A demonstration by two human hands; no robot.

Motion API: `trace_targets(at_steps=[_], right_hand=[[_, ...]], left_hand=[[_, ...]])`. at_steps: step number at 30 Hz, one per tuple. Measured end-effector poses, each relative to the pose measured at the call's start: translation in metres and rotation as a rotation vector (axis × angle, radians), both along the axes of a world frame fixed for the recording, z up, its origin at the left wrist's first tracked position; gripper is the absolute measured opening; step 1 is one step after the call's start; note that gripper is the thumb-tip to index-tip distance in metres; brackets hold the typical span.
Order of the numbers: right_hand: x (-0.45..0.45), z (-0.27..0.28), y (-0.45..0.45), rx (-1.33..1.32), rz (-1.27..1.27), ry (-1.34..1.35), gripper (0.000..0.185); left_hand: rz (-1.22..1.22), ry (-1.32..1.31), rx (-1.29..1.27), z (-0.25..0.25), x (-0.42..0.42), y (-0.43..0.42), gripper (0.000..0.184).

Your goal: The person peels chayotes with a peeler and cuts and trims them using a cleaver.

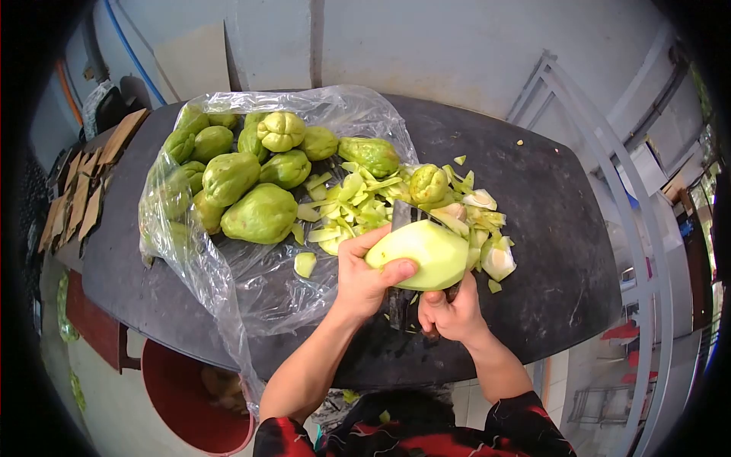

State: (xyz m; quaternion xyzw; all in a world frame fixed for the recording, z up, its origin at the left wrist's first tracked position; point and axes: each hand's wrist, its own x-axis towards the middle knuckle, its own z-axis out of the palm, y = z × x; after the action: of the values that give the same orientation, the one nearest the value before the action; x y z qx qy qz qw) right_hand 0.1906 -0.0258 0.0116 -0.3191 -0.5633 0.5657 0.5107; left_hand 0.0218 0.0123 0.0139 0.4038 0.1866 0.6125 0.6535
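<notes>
A peeled pale green chayote [423, 255] is held above the dark table [548, 297]. My left hand [368, 276] grips it from the left, thumb on its near face. Below its right end, my right hand [454, 311] is closed with fingers bent; what it holds is mostly hidden, with dark bits showing near the fingers. A dark flat strip [401, 216] shows behind the chayote. Green peelings [358, 199] and pale cut pieces [498, 259] lie behind and beside it. Several unpeeled chayotes [260, 213] rest on a clear plastic bag [263, 293] at the left.
A red bucket [179, 396] stands on the floor at the lower left. Flattened cardboard [84, 190] is at the far left. A grey metal frame [647, 221] rises at the right, and a wall [434, 53] is behind the table.
</notes>
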Motion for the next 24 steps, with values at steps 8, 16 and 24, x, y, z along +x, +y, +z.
trace_targets(at_steps=[8, 16, 24], right_hand=[[0.003, -0.002, 0.003, -0.018, 0.061, -0.066, 0.056], [0.017, 0.012, 0.007, -0.055, 0.107, -0.146, 0.052], [0.02, 0.01, 0.01, -0.185, 0.315, -0.06, 0.056]], left_hand=[[0.023, -0.042, -0.044, -0.002, 0.008, -0.002, 0.038], [-0.046, 0.113, -0.102, 0.001, -0.002, -0.002, 0.043], [-0.141, 0.132, -0.06, 0.012, -0.012, -0.001, 0.056]])
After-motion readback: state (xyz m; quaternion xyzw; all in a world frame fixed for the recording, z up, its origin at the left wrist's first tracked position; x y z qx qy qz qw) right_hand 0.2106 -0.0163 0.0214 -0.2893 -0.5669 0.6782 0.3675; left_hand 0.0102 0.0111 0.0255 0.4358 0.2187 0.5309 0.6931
